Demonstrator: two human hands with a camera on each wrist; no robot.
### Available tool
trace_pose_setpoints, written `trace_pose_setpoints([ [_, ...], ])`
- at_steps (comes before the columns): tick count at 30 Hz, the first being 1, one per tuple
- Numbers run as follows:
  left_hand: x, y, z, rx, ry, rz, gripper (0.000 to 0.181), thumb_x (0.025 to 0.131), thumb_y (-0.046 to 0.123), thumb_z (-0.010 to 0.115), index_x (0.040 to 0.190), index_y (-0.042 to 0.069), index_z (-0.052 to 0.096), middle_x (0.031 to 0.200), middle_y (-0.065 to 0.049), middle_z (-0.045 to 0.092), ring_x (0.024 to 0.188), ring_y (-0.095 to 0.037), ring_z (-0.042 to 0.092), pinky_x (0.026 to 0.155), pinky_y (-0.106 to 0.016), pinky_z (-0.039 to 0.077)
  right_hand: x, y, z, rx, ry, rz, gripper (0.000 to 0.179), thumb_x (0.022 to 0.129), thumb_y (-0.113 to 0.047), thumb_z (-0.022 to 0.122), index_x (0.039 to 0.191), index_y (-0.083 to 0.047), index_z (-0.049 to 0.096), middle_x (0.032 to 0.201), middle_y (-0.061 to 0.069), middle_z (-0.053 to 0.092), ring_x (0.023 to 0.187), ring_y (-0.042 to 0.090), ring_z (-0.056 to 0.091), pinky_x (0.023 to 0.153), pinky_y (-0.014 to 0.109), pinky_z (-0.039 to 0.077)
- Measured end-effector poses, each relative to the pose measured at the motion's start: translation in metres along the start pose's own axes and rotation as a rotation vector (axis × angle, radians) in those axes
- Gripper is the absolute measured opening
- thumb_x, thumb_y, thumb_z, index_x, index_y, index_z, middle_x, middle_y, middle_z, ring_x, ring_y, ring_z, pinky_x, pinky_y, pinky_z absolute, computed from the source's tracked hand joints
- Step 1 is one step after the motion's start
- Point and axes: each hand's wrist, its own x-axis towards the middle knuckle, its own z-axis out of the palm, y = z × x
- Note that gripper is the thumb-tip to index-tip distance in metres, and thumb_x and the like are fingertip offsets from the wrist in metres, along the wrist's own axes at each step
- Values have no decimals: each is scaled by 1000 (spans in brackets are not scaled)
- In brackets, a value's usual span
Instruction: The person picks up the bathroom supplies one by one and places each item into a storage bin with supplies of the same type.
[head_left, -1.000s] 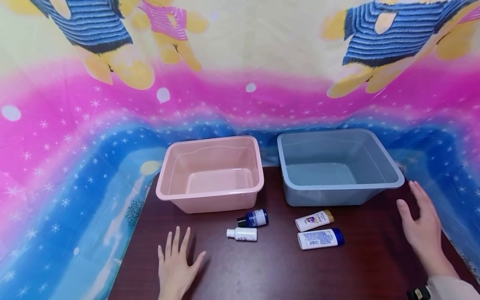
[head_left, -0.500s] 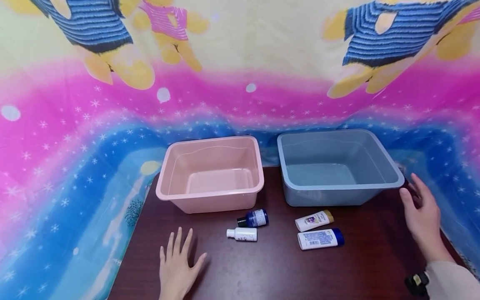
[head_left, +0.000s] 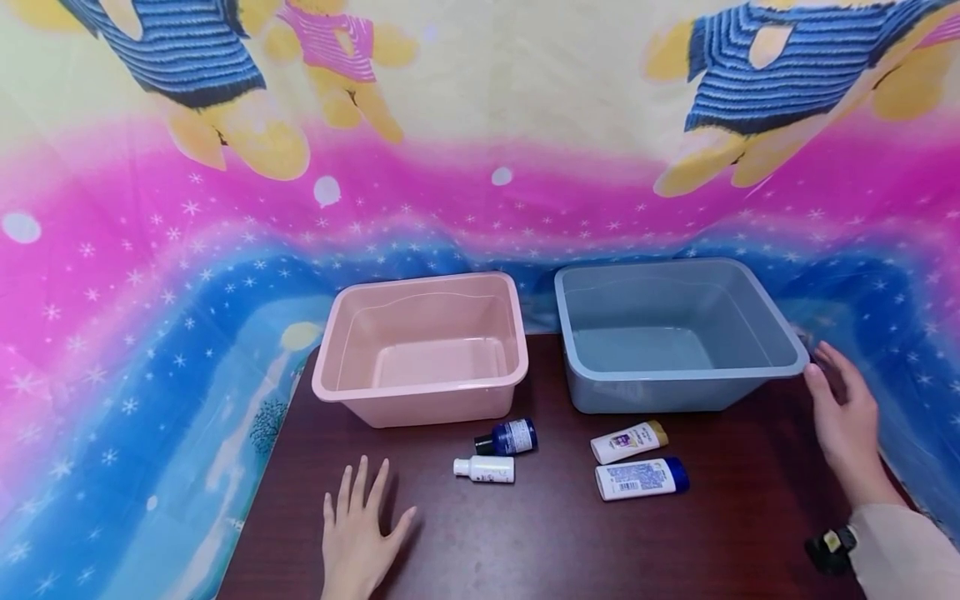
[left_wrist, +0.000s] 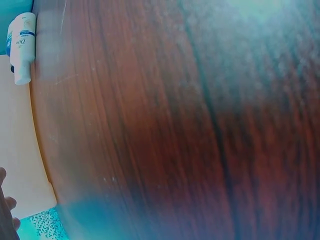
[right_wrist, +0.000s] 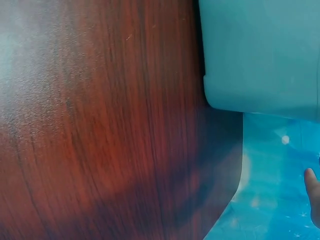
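Note:
My left hand (head_left: 358,533) is held over the table at the left with its fingers spread, nearest the pink basin (head_left: 420,388) and the small bottles. At the right, my right hand (head_left: 847,425) is beside the front right corner of the blue-grey basin (head_left: 682,375); whether its fingertips touch the rim I cannot tell. A dark blue bottle (head_left: 513,436) and a small white bottle (head_left: 491,469) lie before the pink basin. In front of the blue-grey one lie a white tube with a gold cap (head_left: 628,442) and a white bottle with a blue cap (head_left: 639,479).
Both basins stand side by side at the back of the dark wooden table (head_left: 540,550), with nothing seen inside. A printed cloth (head_left: 480,183) hangs behind and along both sides. The table's right edge runs close to my right hand.
My right hand has moved slightly left toward the blue-grey basin's corner, its fingers bending a little more. My left hand has drifted slightly right. Basins and bottles have stayed in place.

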Motion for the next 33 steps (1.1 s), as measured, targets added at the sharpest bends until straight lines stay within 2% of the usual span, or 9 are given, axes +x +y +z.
trace_pose_setpoints([
  [7,1,0,1,-2,-8,-8,84,73,69,58,143,29,35,150,-8,26,137,-32,18,103,-62,15,6,-2,0,98,-43,28,44,96,-21,49,140,-21,43,119,-20,50,95,-12,48,73,1,38],
  [14,1,1,-1,-4,-4,-12,83,74,69,57,143,29,35,150,-9,26,137,-32,19,103,-61,16,11,-2,5,147,-47,40,43,95,-21,51,138,-18,46,117,-18,52,92,-13,51,72,3,41],
  [18,1,1,-1,1,-9,-22,83,74,70,56,144,29,34,150,-8,26,137,-32,17,104,-61,15,13,-2,7,158,-64,52,44,96,-24,50,139,-18,44,119,-17,51,92,-13,50,71,2,41],
  [25,1,4,-2,-4,-15,-25,82,75,69,56,143,28,36,150,-8,27,137,-32,18,103,-61,15,17,-1,8,276,-98,71,45,96,-23,50,140,-18,44,123,-12,48,91,-12,51,70,3,41],
  [33,0,4,0,-1,-35,-16,81,76,69,55,143,28,36,150,-8,27,137,-32,18,103,-61,15,18,-1,16,396,-76,99,44,95,-21,52,138,-18,45,143,-8,38,101,-6,48,70,3,41],
])
